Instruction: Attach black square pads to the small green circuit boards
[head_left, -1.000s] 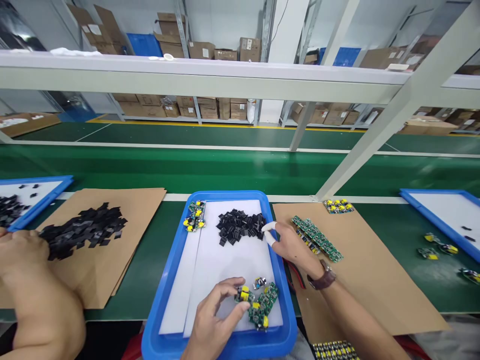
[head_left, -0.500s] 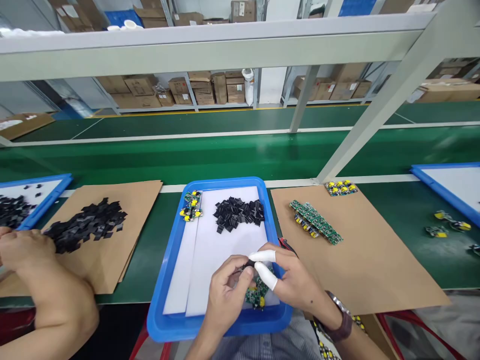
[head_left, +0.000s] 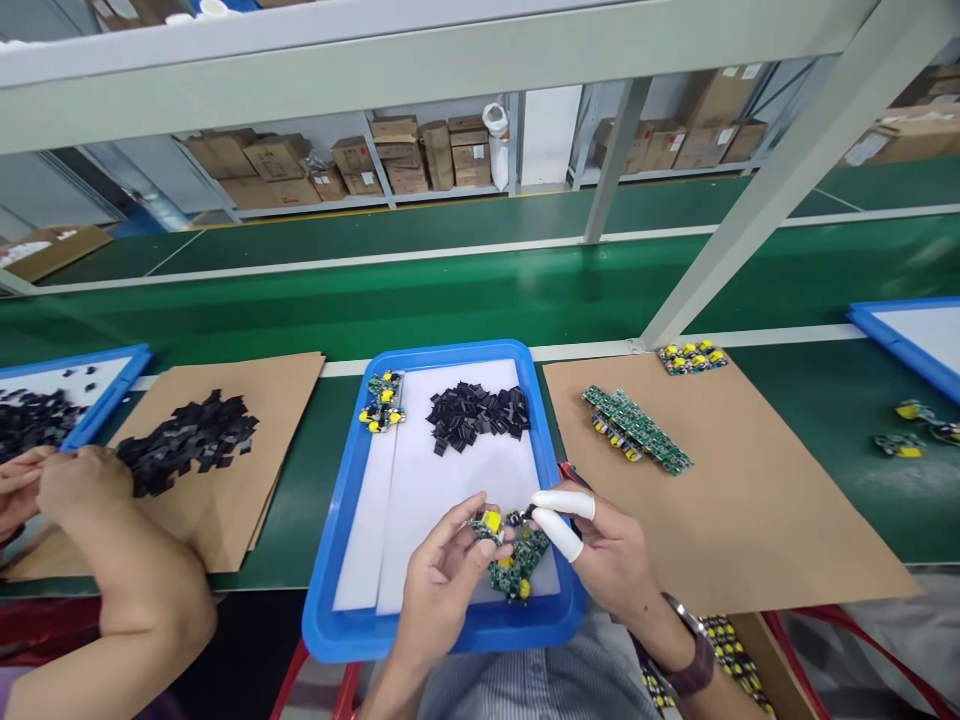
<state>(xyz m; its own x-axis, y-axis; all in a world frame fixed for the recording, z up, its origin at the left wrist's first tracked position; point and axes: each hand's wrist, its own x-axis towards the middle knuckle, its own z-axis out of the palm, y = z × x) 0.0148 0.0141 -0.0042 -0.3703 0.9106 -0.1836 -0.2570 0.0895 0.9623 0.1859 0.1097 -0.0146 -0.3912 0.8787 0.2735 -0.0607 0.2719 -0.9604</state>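
My left hand (head_left: 442, 575) holds a small circuit board (head_left: 490, 522) with a yellow component between thumb and fingers, above the near right part of the blue tray (head_left: 319, 610). My right hand (head_left: 607, 545) wears white finger cots on thumb and index finger. Their tips pinch a small black piece (head_left: 528, 513) beside that board; its exact shape is too small to tell. Under the hands, more green circuit boards (head_left: 517, 568) lie in the tray. A pile of black rectangular pieces (head_left: 476, 415) lies farther back on the white sheet, with boards (head_left: 384, 402) at the tray's back left.
On the right, cardboard (head_left: 727, 500) bears a row of boards (head_left: 637, 430), with another panel (head_left: 691, 357) behind. A red-handled tool (head_left: 571, 473) lies by the tray. At left, a co-worker's arm (head_left: 142, 580) reaches beside a black pile (head_left: 191, 440). A slanted frame post (head_left: 757, 190) stands ahead.
My hands have moved slightly apart. The held board now shows its yellow component, and my right fingertips have shifted right with the black piece. The view has tilted down a little.
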